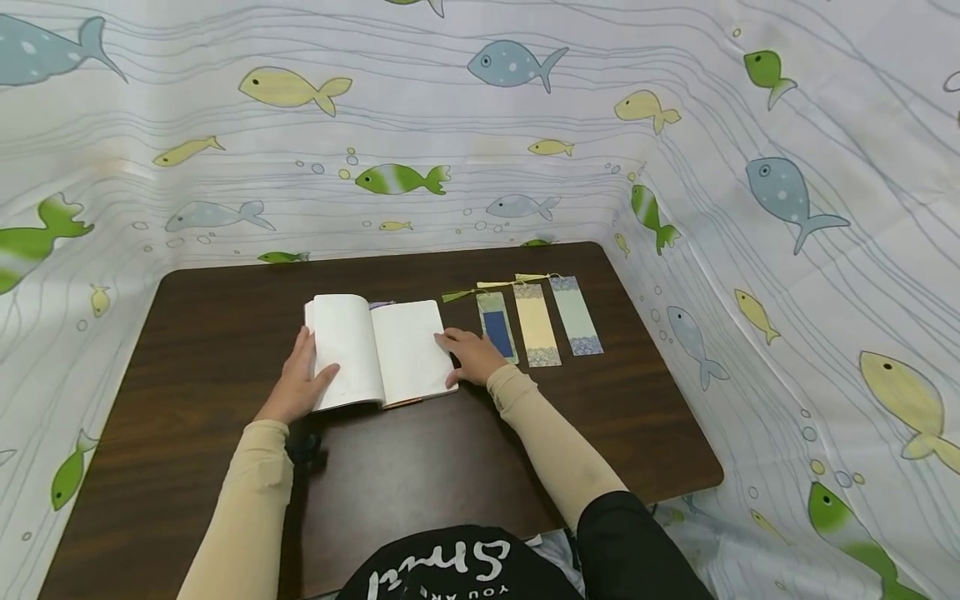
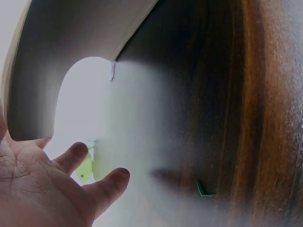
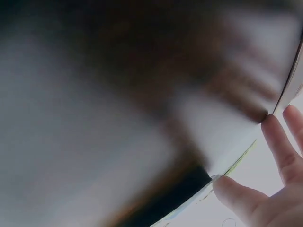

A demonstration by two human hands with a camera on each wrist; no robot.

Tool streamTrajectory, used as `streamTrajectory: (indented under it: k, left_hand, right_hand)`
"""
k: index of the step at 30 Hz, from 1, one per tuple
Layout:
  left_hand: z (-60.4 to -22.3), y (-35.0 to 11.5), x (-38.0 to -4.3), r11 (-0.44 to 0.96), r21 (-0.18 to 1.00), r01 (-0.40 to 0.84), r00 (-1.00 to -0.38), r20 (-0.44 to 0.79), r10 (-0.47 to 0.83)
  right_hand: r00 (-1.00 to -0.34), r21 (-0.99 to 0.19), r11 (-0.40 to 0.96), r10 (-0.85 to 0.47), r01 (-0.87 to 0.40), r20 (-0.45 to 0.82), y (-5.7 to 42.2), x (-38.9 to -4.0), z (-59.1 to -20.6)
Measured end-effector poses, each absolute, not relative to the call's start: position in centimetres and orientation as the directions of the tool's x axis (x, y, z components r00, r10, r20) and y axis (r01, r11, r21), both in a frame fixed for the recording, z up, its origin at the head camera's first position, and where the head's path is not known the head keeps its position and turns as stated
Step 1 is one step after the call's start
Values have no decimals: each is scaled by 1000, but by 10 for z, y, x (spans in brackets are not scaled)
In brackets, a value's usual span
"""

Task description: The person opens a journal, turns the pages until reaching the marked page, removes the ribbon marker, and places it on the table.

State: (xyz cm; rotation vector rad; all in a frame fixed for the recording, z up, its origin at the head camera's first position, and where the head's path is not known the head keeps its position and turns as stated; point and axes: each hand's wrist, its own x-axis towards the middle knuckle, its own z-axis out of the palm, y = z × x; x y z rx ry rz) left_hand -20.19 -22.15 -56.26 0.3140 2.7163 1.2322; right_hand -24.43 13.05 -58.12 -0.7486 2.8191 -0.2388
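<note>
An open book [image 1: 411,346] with blank white pages lies on the dark table, its left half raised off the surface. My left hand [image 1: 292,385] holds the left side, thumb over the page. In the left wrist view, the curved underside of that book half [image 2: 35,90] stands above the left hand [image 2: 52,184], with two fingers free below it. At the lower right side of the book, my right hand [image 1: 476,357] rests with its fingertips on the page edge. Seen from the right wrist, the right hand [image 3: 265,189] has fairly straight, spread fingers; what they touch is blurred.
Just right of my right hand lie three bookmarks: a green and blue one [image 1: 498,327], a yellow one [image 1: 536,325] and a pale green one [image 1: 576,317], with tassels. A bit of purple [image 1: 382,305] shows behind the book. Fish-patterned cloth [image 1: 450,125] surrounds the table [image 1: 217,333].
</note>
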Motion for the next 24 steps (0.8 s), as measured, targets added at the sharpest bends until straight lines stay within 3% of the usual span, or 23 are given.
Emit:
streamTrajectory:
  k: [11,19,24]
  left_hand:
    - [-563,-222,-201,652,748,125,-970,-47,240]
    - [-560,-222,-200,644,756,118,-971,-48,234]
    - [-558,-222,-198,636,763,119,-972,-42,232]
  right_hand:
    - [-841,-116,848,-529,-518,-112,125,-245,-578]
    - [-880,-144,876,-472,-460,-62,116,-240,-573]
    - [-871,-203,856,-490,-475,-26,112,-241,-576]
